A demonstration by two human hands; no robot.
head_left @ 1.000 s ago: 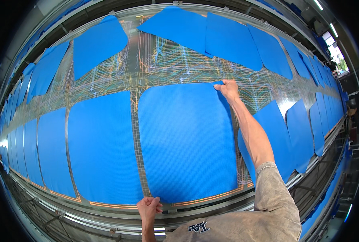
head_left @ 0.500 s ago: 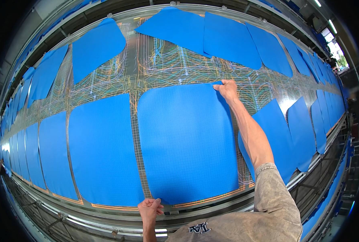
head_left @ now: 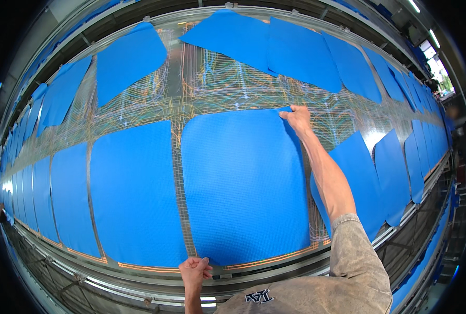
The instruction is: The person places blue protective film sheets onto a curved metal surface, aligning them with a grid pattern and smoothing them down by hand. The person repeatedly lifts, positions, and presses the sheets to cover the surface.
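A blue textured fabric panel [head_left: 243,183] with rounded corners lies on the long table in front of me. My left hand [head_left: 195,270] grips its near left corner at the table's edge, fingers curled and thumb on top. At the far right corner, my right hand [head_left: 296,119] pinches the panel's edge, with that forearm stretched along its right side. The table surface [head_left: 212,102] shows a dense web of multicoloured lines between the pieces.
Similar blue panels lie in a row to the left [head_left: 131,193] and right [head_left: 353,178], and more irregular pieces [head_left: 225,39] along the far half. A metal rail [head_left: 144,285] runs along the near edge. Ceiling lights and a bright opening [head_left: 437,73] are at upper right.
Both hands keep hold of the same two corners; only a very slight shift of the whole view shows.
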